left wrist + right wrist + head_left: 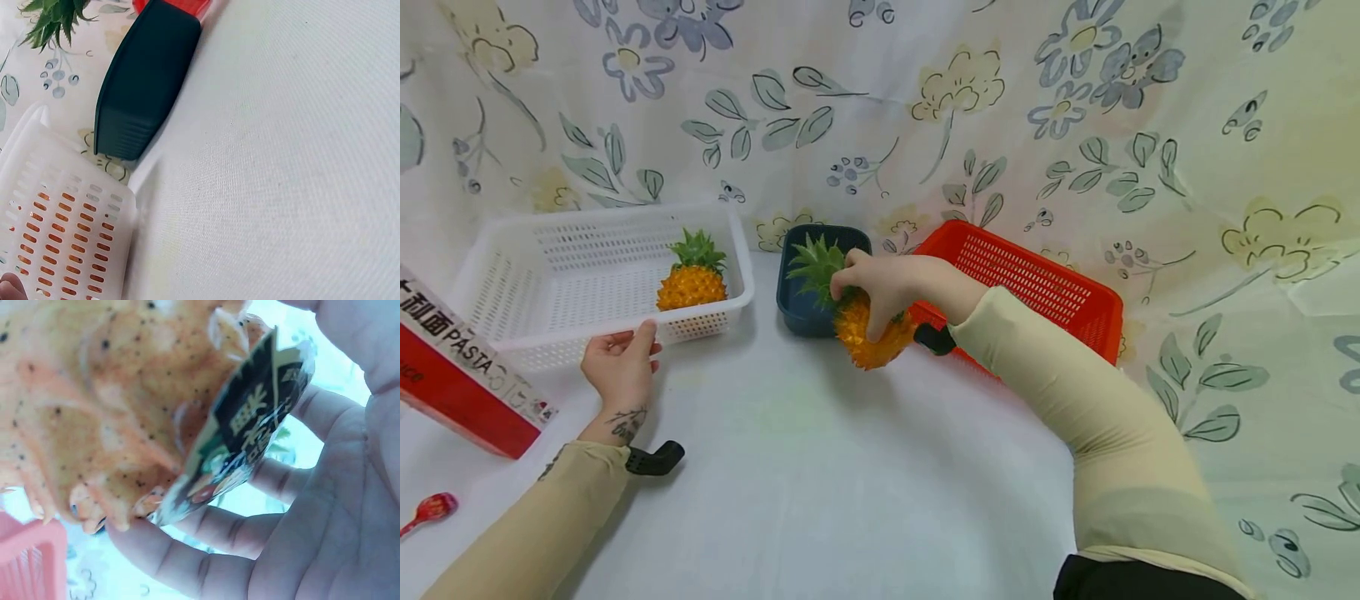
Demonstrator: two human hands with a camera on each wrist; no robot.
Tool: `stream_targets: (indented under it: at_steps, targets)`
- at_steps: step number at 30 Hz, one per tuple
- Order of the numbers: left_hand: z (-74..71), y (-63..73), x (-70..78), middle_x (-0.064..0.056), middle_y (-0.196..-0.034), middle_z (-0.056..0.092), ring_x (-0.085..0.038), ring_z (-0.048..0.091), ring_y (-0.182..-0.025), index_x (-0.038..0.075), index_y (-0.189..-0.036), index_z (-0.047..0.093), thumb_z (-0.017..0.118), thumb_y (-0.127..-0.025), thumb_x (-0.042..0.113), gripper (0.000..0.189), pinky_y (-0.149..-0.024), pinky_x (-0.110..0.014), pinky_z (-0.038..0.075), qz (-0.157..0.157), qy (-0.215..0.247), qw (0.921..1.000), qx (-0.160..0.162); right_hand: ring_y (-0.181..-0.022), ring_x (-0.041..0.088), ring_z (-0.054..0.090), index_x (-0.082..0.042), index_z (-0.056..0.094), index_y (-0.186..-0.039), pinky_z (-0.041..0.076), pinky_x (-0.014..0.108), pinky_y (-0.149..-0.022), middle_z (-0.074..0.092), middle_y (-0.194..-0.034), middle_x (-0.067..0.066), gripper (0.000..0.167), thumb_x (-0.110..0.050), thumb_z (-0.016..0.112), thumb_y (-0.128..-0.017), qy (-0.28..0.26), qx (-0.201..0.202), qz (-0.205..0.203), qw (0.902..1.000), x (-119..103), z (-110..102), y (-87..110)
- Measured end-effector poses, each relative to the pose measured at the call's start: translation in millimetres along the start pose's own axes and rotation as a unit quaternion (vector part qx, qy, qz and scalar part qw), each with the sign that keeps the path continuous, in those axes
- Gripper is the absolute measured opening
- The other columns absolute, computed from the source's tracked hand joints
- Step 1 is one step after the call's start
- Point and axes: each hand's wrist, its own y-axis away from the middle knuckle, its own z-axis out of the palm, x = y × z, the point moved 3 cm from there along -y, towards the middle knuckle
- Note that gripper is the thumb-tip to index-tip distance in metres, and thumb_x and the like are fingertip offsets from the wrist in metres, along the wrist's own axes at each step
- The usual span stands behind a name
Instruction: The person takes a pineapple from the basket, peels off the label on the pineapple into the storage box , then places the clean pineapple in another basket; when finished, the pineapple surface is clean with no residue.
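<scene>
The right hand (889, 279) is holding an orange pineapple (853, 330) at the near right corner of the dark teal tub (803, 320), its leafy crown (816, 265) leaning across the tub in the head view. The right fingers (187, 565) are curving round the fruit, with the thumb lying along its body. In the right wrist view a printed tag (247, 431) in glossy film is sitting between fruit and palm.

To the left of the tub, a white perforated basket (743, 268) is holding a second pineapple (692, 286). The left hand (619, 371) is touching that basket's near wall, its fingers bunching there; the wrist view is showing only a fingertip, so whether they are pinching the rim one cannot tell. A red basket (1030, 273) is lying to the right of the tub, and a pasta box (467, 367) is standing out at its far left, over the white-covered worktop (775, 483).

The held pineapple is probably weighing little for its bulk, its knobbly skin giving slightly and offering good friction. The leaves are looking bendy and the film slippery, so the body just below the crown is making the safest hold.
</scene>
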Motion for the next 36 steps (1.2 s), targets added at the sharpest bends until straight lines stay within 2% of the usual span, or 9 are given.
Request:
stream_targets:
  at_steps: [5, 10, 15, 19, 24, 26, 29, 36]
  targets:
    - [0.1, 0.8, 0.2, 0.008, -0.066, 0.062, -0.002, 0.058, -0.051, 0.015, -0.087, 0.05, 0.077, -0.074, 0.027, 0.033, -0.039, -0.014, 0.042, 0.007, -0.007, 0.9999, 0.003, -0.106, 0.018, 0.045, -0.028, 0.05, -0.12, 0.05, 0.024, -0.076, 0.029, -0.127, 0.001, 0.058, -0.024, 0.08, -0.071, 0.036, -0.013, -0.033, 0.9987, -12, 15, -1.3]
    - [-0.5, 2.0, -0.9, 0.011, -0.067, 0.062, 0.0, 0.059, -0.053, 0.017, -0.087, 0.05, 0.076, -0.074, 0.032, 0.033, -0.042, -0.013, 0.043, 0.031, -0.026, 0.9992, -0.005, -0.113, 0.019, 0.038, -0.03, 0.049, -0.123, 0.049, 0.023, -0.076, 0.029, -0.131, 0.0, 0.063, -0.028, 0.081, -0.069, 0.094, -0.018, -0.067, 0.9931, -21, 31, -3.2]
    - [-0.6, -0.5, -3.9, 0.012, -0.067, 0.062, 0.0, 0.058, -0.053, 0.017, -0.087, 0.05, 0.077, -0.073, 0.033, 0.034, -0.041, -0.013, 0.043, 0.04, -0.027, 0.9988, 0.003, -0.116, 0.02, 0.035, -0.031, 0.049, -0.124, 0.049, 0.026, -0.077, 0.03, -0.133, 0.001, 0.066, -0.029, 0.083, -0.067, 0.115, -0.031, -0.093, 0.9885, -27, 45, -5.0]
    - [-3.4, -15.2, -16.3, 0.009, -0.068, 0.064, -0.002, 0.059, -0.053, 0.016, -0.088, 0.051, 0.079, -0.071, 0.034, 0.037, -0.04, -0.015, 0.043, 0.047, -0.02, 0.9987, 0.006, -0.117, 0.021, 0.035, -0.031, 0.051, -0.125, 0.05, 0.028, -0.079, 0.031, -0.134, 0.001, 0.065, -0.027, 0.082, -0.068, 0.123, -0.043, -0.11, 0.9853, -31, 55, -7.7]
    - [-9.3, -42.7, -42.1, 0.007, -0.075, 0.066, -0.004, 0.062, -0.058, 0.018, -0.093, 0.052, 0.08, -0.066, 0.043, 0.046, -0.041, -0.015, 0.044, 0.065, -0.013, 0.9977, -0.01, -0.116, 0.022, 0.036, -0.031, 0.051, -0.126, 0.05, 0.028, -0.079, 0.03, -0.136, 0.002, 0.065, -0.026, 0.082, -0.069, 0.149, -0.056, -0.128, 0.9789, -35, 68, -13.1]
    - [-9.8, -45.8, -44.6, 0.006, -0.076, 0.066, -0.004, 0.062, -0.058, 0.018, -0.094, 0.052, 0.08, -0.065, 0.042, 0.047, -0.041, -0.015, 0.044, 0.063, -0.01, 0.9979, -0.011, -0.116, 0.021, 0.036, -0.032, 0.051, -0.125, 0.05, 0.027, -0.078, 0.029, -0.137, 0.001, 0.063, -0.024, 0.081, -0.07, 0.162, -0.061, -0.136, 0.9755, -36, 74, -15.8]
    - [-7.7, -37.8, -37.0, 0.007, -0.074, 0.065, -0.004, 0.061, -0.057, 0.018, -0.092, 0.052, 0.08, -0.066, 0.041, 0.045, -0.041, -0.015, 0.044, 0.056, -0.013, 0.9983, -0.008, -0.114, 0.02, 0.037, -0.033, 0.051, -0.123, 0.05, 0.025, -0.074, 0.028, -0.138, 0.0, 0.061, -0.022, 0.08, -0.071, 0.173, -0.066, -0.144, 0.9721, -37, 83, -19.9]
    - [0.3, -2.1, -3.0, 0.008, -0.066, 0.062, -0.003, 0.058, -0.052, 0.016, -0.087, 0.049, 0.076, -0.076, 0.026, 0.032, -0.039, -0.015, 0.042, 0.014, -0.009, 0.9999, 0.003, -0.11, 0.021, 0.04, -0.035, 0.052, -0.123, 0.048, 0.026, -0.071, 0.03, -0.137, 0.0, 0.063, -0.023, 0.082, -0.069, 0.214, -0.069, -0.157, 0.9617, -41, 97, -27.7]
